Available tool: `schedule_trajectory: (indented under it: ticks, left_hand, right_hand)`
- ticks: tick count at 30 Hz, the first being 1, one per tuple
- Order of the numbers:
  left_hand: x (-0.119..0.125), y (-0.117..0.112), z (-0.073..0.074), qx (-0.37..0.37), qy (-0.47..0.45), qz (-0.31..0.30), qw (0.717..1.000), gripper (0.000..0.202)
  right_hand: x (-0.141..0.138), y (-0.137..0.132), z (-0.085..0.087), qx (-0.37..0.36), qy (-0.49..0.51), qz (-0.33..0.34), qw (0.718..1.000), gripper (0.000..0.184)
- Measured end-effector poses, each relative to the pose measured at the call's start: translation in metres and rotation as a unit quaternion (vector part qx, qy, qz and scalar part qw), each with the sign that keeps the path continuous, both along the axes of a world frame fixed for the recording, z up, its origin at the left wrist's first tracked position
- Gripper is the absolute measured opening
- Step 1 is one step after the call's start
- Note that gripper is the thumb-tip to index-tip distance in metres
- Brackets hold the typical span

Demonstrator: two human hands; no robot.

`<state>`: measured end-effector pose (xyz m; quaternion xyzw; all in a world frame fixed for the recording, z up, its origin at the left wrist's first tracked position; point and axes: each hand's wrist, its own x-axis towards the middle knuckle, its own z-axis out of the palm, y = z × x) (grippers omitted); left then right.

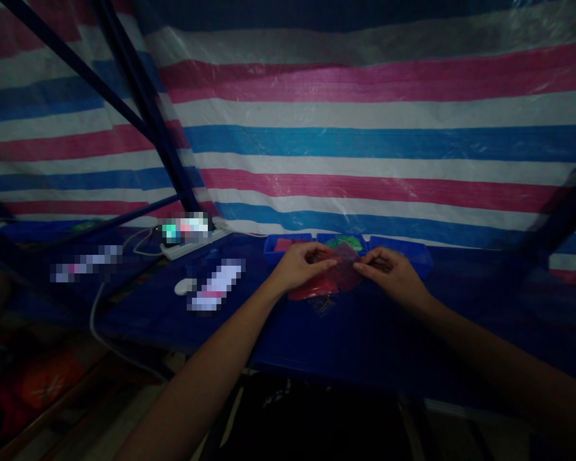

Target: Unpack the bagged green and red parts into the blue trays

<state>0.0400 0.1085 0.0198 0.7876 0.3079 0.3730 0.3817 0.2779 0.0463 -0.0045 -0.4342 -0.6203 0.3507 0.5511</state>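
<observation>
My left hand (301,264) pinches the left side of a thin, see-through plastic bag (346,264) between thumb and fingers. At the bag's right edge, the thumb and fingertips of my right hand (392,272) are also closed on it. Below my left hand is a red plastic packet (314,286), partly covered by the hand and the clear bag. A small clear packet (323,306) with something dark in it lies on the blue table (345,346) just in front. The dim light hides what, if anything, is inside the bag.
Blue bins stand behind my hands: one with pink pieces (288,244), one with green pieces (345,243), and a third bin (410,253). To the left are a power strip (192,244), a white round object (185,286) and a cable (94,314). Striped sheeting (365,141) hangs behind.
</observation>
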Motion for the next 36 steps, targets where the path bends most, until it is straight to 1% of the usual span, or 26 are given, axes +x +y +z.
schedule_trajectory:
  ticks: [3,5,9,13,15,17,19,21,24,26,31,36]
  left_hand:
    - [0.003,-0.001,-0.001,-0.003,-0.030,-0.009,1.000,0.036]
    - [0.004,-0.001,-0.003,-0.016,-0.057,-0.025,0.998,0.040]
    - [0.007,0.000,-0.008,-0.030,-0.047,-0.055,0.997,0.052]
    - [0.009,-0.003,-0.008,-0.016,-0.029,-0.082,0.996,0.047]
    - [0.009,-0.005,-0.006,-0.001,-0.008,-0.072,0.997,0.039]
    - [0.009,-0.007,-0.004,0.015,0.019,-0.060,0.998,0.028]
    - [0.009,-0.009,-0.003,0.023,0.035,-0.054,0.998,0.021]
    - [0.010,-0.009,-0.004,0.013,0.035,-0.059,0.998,0.022]
    - [0.011,-0.011,-0.005,-0.015,0.018,-0.069,0.997,0.031]
    - [0.012,-0.012,-0.005,-0.016,0.019,-0.075,0.997,0.034]
    - [0.013,-0.014,-0.004,0.037,0.058,-0.058,0.996,0.025]
    - [0.013,-0.009,-0.008,0.026,0.054,-0.032,0.998,0.024]
  right_hand:
    - [-0.001,0.001,0.000,-0.002,0.018,0.007,1.000,0.040]
    - [0.000,0.002,0.001,0.000,0.032,0.003,0.999,0.044]
    - [0.005,0.002,0.003,0.006,0.056,-0.025,0.998,0.049]
    - [0.007,0.001,0.003,0.008,-0.007,-0.067,0.998,0.051]
    - [0.006,0.000,0.002,0.006,-0.034,-0.079,0.996,0.051]
    - [0.006,0.000,0.001,0.000,-0.031,-0.065,0.997,0.052]
    - [0.005,0.000,0.001,-0.004,-0.019,-0.049,0.999,0.052]
    - [0.005,0.000,0.002,-0.004,-0.014,-0.042,0.999,0.051]
    - [0.004,0.000,0.003,-0.008,-0.019,-0.044,0.999,0.047]
    - [0.004,-0.001,0.004,-0.013,-0.020,-0.037,0.999,0.046]
    - [0.002,-0.002,0.004,-0.013,-0.022,-0.026,0.999,0.050]
    - [0.003,-0.001,0.004,-0.001,-0.002,-0.029,1.000,0.048]
